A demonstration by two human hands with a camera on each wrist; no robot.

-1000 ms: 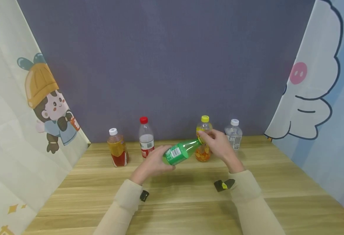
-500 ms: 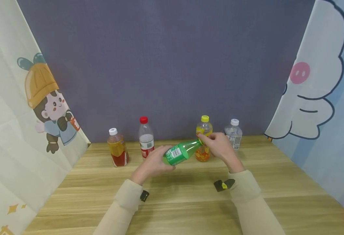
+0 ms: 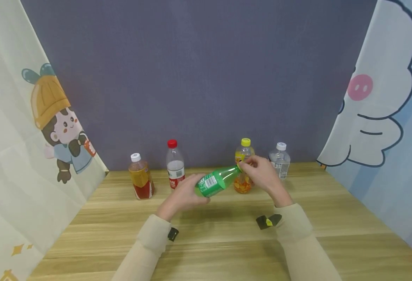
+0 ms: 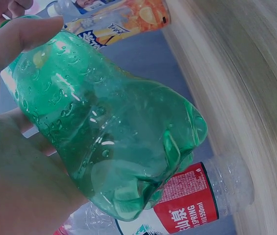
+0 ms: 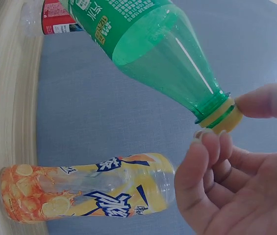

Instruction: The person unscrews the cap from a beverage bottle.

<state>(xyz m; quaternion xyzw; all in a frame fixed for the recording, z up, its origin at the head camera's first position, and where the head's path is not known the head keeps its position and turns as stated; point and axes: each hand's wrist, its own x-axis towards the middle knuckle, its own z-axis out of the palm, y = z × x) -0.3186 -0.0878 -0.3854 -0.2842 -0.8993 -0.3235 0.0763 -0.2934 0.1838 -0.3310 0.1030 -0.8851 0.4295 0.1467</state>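
Observation:
A green plastic bottle (image 3: 214, 182) is held tilted above the table, its neck up and to the right. My left hand (image 3: 186, 193) grips it round the lower body, and the left wrist view shows droplets inside its clear green base (image 4: 123, 161). At the neck, my right hand (image 3: 261, 173) pinches the yellow cap (image 5: 229, 120) between thumb and fingertips. A strip of green shows between the cap and the yellow ring below it. Behind the right hand stands a yellow-capped bottle (image 3: 242, 185) with an orange fruit label. A red-capped bottle (image 3: 175, 166) stands behind the left hand.
On the wooden table (image 3: 220, 249), a white-capped bottle with an amber and red look (image 3: 142, 179) stands at the left. A clear white-capped bottle (image 3: 280, 162) is at the right. A dark grey backdrop (image 3: 206, 78) rises behind the row.
The right hand's fingers dip slightly, then rise again as they shift round the cap. The left hand and the green bottle stay almost still.

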